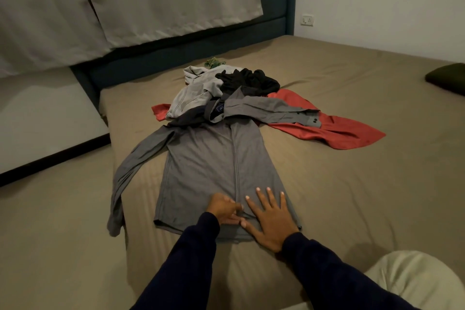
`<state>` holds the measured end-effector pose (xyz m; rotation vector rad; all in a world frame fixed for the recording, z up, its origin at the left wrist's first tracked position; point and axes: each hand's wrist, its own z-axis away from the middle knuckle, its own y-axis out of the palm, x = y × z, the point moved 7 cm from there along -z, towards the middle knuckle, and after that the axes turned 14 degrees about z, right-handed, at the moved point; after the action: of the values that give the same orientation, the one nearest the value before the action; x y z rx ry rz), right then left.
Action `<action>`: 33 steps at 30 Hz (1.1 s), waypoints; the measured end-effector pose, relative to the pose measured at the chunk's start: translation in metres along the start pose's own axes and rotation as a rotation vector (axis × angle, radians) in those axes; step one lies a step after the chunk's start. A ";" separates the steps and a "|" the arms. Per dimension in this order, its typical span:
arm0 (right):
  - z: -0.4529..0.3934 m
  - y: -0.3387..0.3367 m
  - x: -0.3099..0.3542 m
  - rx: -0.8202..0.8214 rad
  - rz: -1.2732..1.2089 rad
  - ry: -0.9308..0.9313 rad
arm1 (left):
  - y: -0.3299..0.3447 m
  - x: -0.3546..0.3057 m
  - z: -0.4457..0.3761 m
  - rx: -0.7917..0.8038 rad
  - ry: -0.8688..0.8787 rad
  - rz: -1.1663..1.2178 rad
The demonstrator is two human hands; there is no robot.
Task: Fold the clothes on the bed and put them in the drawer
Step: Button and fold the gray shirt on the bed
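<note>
A grey long-sleeved shirt (pixel 211 166) lies spread out flat on the bed, hem toward me, its left sleeve trailing toward the bed's left edge. My right hand (pixel 270 219) rests flat with straight, spread fingers on the shirt's hem at the right of the button placket. My left hand (pixel 224 210) is beside it with curled fingers that pinch the fabric at the placket near the hem. Beyond the shirt sits a pile of clothes: a light grey garment (pixel 196 90), a black one (pixel 249 80) and a red one (pixel 327 128).
The bed (pixel 352 184) has an olive-brown sheet and a dark blue headboard (pixel 274 7). A dark green pillow (pixel 448 78) lies at the far right, a pale cushion (pixel 412 282) at the near right. Curtains (pixel 125 0) hang on the left above the floor.
</note>
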<state>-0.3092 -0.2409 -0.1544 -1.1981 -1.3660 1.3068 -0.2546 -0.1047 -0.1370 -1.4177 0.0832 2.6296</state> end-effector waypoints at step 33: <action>-0.341 -0.009 -0.260 -0.087 0.274 0.340 | 0.097 -0.207 -0.278 -0.138 0.701 -0.931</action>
<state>0.0661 -0.4441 -0.1154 -1.6288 -1.0472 1.1666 0.0718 -0.2561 -0.1196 -1.7667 -0.5448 1.3659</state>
